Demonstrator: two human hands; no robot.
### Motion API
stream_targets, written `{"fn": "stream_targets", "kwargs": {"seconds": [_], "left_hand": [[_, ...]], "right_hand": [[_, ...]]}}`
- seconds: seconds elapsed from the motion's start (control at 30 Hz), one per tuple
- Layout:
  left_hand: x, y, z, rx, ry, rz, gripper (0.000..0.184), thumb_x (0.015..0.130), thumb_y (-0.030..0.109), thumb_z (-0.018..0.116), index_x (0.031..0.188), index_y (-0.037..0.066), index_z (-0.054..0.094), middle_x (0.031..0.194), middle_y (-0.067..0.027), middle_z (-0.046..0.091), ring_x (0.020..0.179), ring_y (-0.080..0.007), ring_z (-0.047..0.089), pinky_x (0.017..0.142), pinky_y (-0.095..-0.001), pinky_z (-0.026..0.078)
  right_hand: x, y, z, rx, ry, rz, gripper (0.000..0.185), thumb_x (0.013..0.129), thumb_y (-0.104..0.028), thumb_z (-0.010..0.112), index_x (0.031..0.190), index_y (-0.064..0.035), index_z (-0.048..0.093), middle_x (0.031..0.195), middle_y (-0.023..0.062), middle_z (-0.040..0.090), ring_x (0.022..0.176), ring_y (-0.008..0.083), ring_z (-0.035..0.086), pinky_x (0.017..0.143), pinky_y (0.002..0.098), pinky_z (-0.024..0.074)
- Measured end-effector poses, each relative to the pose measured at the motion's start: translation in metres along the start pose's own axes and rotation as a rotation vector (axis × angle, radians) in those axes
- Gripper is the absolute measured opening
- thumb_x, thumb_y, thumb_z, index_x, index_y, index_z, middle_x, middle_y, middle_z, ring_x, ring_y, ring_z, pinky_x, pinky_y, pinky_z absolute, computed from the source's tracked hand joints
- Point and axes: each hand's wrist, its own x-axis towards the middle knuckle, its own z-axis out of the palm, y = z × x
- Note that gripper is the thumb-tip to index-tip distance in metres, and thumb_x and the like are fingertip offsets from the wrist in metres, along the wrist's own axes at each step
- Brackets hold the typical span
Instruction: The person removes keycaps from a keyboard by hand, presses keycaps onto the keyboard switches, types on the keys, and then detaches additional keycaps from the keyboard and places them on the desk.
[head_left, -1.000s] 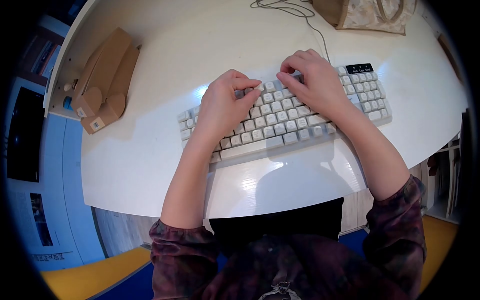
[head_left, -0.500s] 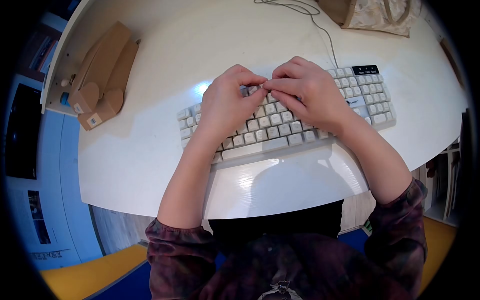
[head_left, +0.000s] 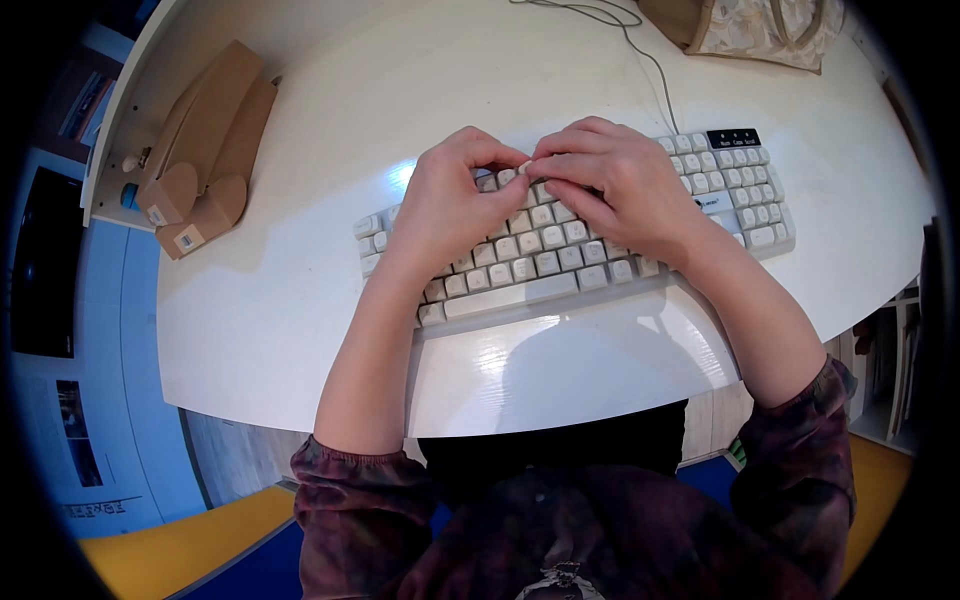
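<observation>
A white keyboard [head_left: 525, 291] with rounded keycaps lies slightly tilted on the desk in front of me. My left hand [head_left: 455, 195] is over its left half, thumb and index finger closed in a pinch around a small white keycap [head_left: 523, 169] near the upper row. From the other side, my right hand [head_left: 625, 185] meets it, its bent fingertips closed against the same keycap. Whether that keycap is seated on its key or lifted cannot be made out, as the fingers cover most of it. My palms and fingers hide many keys underneath.
A brown cardboard piece [head_left: 215, 140] stands at the left against the desk's side panel [head_left: 125, 110]. The keyboard's grey cable [head_left: 655, 75] runs to the back. A patterned bag [head_left: 765, 35] sits at the back right. The desk's curved front edge [head_left: 560, 425] is close to my body.
My hands stay at the same place over the keyboard, with only tiny shifts of the fingers. The right fingertips have closed slightly further in toward the keycap.
</observation>
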Motion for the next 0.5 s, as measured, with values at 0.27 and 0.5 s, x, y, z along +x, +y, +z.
{"fn": "stream_targets", "kwargs": {"seconds": [0.27, 0.5], "left_hand": [[-0.0024, 0.0043, 0.0007, 0.031, 0.036, 0.018, 0.018, 0.084, 0.014, 0.077, 0.095, 0.001, 0.076, 0.09, -0.0024, 0.065, 0.079, -0.0105, 0.056, 0.071, -0.0265, 0.047], [-0.0015, 0.0, -0.001, -0.033, -0.001, 0.004, 0.017, 0.086, 0.015, 0.078, 0.097, 0.002, 0.076, 0.093, -0.0039, 0.068, 0.086, -0.0132, 0.06, 0.077, -0.028, 0.048]], "right_hand": [[0.0001, 0.0013, -0.0025, 0.04, -0.037, 0.052, 0.018, 0.088, -0.017, 0.067, 0.103, -0.0082, 0.073, 0.103, 0.0034, 0.073, 0.1, 0.0263, 0.065, 0.084, 0.0393, 0.054], [-0.0002, 0.0037, -0.0007, 0.075, -0.029, 0.02, 0.017, 0.089, -0.016, 0.067, 0.102, -0.007, 0.074, 0.104, 0.0049, 0.072, 0.104, 0.0267, 0.064, 0.085, 0.0399, 0.0539]]}}
